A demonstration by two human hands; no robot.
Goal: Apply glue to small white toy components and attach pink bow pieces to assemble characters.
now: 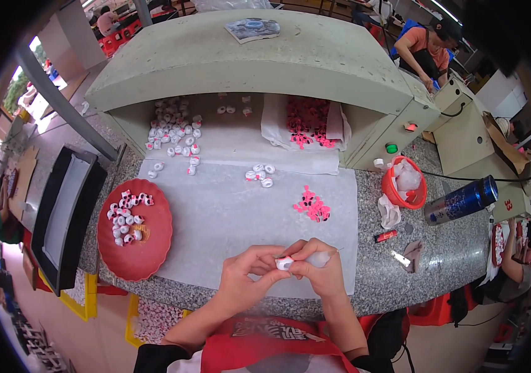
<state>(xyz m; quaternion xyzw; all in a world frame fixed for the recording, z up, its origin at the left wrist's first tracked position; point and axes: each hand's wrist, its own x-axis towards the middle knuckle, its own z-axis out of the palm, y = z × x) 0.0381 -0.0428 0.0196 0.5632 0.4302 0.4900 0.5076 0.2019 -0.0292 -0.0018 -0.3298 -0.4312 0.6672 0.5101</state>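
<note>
Together, a small white ring-shaped piece (pixel 284 263) is pinched between the fingertips of the left hand (pixel 245 271) and the right hand (pixel 320 268), both closed narrowly around it just above the near edge of the white sheet (pixel 228 217) that is spread on the speckled stone desk (pixel 396 273). A thin clear tool or bag is also gripped in the right hand, though what it is cannot be told. Left of the sheet, a red plate (pixel 144 245) is seen carrying a cluster of white pieces with pink and black marks (pixel 127 217). On the sheet, beyond the hands, a little heap of pink and black bits (pixel 312 206) is laid, and a few loose white rings (pixel 260 174) are scattered farther back. At the sheet's far edge, a grey-green hood (pixel 265 59) is set over more white rings (pixel 175 127) and a larger pile of pink bits (pixel 307 121). Right of the sheet, a red bowl with crumpled plastic (pixel 405 182) and a blue metal bottle lying on its side (pixel 461 200) are placed. A black tray (pixel 66 214) is stood left of the plate.
</note>
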